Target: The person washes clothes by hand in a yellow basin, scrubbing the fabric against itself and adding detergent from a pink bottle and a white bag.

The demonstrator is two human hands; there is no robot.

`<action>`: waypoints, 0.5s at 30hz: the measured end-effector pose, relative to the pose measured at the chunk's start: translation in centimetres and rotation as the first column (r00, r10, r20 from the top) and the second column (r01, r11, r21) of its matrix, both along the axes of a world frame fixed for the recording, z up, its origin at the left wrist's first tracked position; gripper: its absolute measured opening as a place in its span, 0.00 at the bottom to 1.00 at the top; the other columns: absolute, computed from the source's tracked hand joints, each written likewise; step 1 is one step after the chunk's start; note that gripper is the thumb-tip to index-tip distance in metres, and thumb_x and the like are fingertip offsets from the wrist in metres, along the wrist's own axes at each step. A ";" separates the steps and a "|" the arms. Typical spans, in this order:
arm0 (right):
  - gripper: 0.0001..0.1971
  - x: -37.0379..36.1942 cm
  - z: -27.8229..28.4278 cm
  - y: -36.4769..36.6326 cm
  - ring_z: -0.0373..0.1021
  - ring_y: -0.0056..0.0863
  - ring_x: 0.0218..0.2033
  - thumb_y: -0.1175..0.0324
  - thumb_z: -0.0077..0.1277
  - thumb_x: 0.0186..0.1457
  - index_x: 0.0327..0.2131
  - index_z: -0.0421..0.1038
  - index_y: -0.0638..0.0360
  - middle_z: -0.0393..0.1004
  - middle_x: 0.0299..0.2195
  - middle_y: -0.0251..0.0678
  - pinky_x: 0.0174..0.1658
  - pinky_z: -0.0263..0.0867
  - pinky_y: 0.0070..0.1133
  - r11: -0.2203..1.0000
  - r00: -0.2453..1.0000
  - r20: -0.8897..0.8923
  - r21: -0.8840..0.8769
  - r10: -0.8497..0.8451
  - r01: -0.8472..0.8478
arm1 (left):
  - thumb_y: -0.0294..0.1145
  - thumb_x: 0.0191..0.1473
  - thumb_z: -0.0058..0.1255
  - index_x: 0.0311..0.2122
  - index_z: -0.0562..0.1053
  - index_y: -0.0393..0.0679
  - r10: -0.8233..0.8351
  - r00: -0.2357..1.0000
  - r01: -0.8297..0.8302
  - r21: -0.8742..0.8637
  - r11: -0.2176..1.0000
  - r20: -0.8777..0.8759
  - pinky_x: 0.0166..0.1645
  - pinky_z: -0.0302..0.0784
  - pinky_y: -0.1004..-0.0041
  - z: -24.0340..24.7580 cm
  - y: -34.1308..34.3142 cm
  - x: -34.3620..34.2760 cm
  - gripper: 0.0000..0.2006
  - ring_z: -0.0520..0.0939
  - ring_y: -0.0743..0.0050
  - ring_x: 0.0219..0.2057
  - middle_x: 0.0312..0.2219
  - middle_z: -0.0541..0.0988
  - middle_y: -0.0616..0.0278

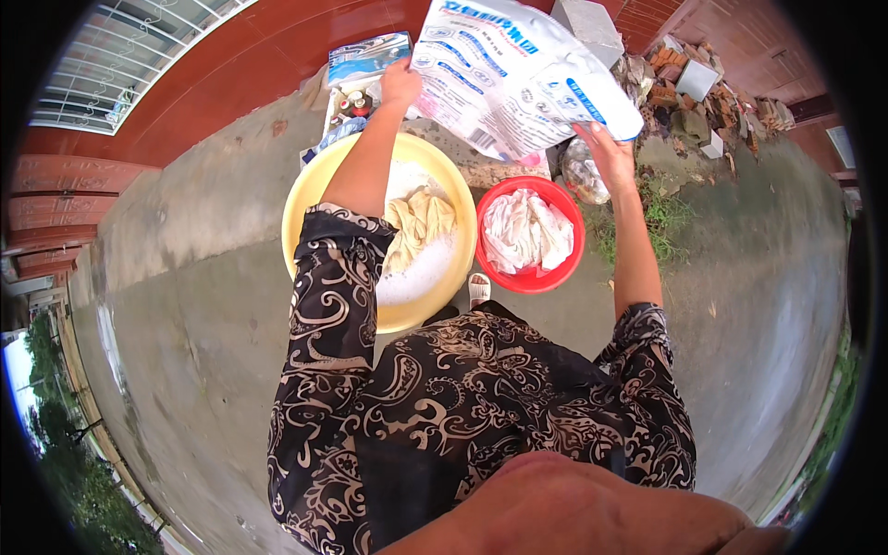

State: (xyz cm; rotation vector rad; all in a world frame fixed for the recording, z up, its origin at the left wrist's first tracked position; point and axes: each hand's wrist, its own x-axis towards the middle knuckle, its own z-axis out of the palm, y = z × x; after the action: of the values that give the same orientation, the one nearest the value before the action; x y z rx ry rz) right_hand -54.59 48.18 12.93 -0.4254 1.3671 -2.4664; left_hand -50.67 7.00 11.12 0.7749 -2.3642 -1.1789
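Gripping a big white bag, the left hand and right hand hold it above the yellow basin and red basin.

I see a black blouse with beige paisley swirls, short sleeves ending above both elbows.

Both arms extended forward and raised, patterned sleeves to the elbow; left hand closed in a pinch grip at upper left, right hand palm-up, fingers curled in a supporting grip.
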 end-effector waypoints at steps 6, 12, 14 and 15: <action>0.20 -3.0 -15.3 -5.5 0.73 0.33 0.49 0.75 0.58 0.54 0.52 0.70 0.65 0.77 0.46 0.40 0.57 0.69 0.35 0.990 0.938 0.342 0.102 0.053 -0.093 | 0.25 0.57 0.48 0.54 0.74 0.37 0.060 0.946 0.002 0.192 0.981 -0.318 0.54 0.73 0.70 0.6 -0.5 7.6 0.18 0.82 0.63 0.48 0.47 0.81 0.51; 0.21 -3.6 -28.1 -1.8 0.75 0.28 0.35 0.62 0.63 0.49 0.45 0.77 0.63 0.78 0.39 0.36 0.39 0.73 0.22 0.671 0.912 0.263 0.741 -0.314 0.017 | 0.20 0.58 0.46 0.52 0.74 0.36 0.207 0.937 -0.166 0.164 0.972 -0.283 0.52 0.73 0.73 1.5 1.8 22.3 0.17 0.79 0.73 0.45 0.47 0.80 0.55; 0.20 -4.5 -28.8 -0.9 0.74 0.26 0.31 0.62 0.64 0.48 0.43 0.77 0.63 0.78 0.35 0.34 0.34 0.72 0.21 0.651 0.926 0.220 0.758 -0.307 0.036 | 0.20 0.58 0.46 0.52 0.74 0.36 0.259 0.936 -0.228 0.153 0.962 -0.238 0.53 0.73 0.72 1.3 1.6 26.9 0.17 0.79 0.70 0.47 0.48 0.79 0.54; 0.19 -4.5 -28.9 -0.4 0.73 0.24 0.27 0.62 0.64 0.47 0.42 0.78 0.62 0.78 0.32 0.33 0.29 0.72 0.20 0.631 0.933 0.183 0.774 -0.311 0.058 | 0.20 0.58 0.46 0.52 0.74 0.35 0.300 0.936 -0.277 0.139 0.951 -0.186 0.54 0.72 0.71 1.0 1.8 28.9 0.16 0.79 0.68 0.48 0.49 0.79 0.53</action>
State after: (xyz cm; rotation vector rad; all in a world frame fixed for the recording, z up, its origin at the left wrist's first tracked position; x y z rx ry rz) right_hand -59.05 47.74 -15.99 0.3054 2.1908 -1.7060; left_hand -21.75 8.77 12.15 0.9518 -1.9526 -1.2060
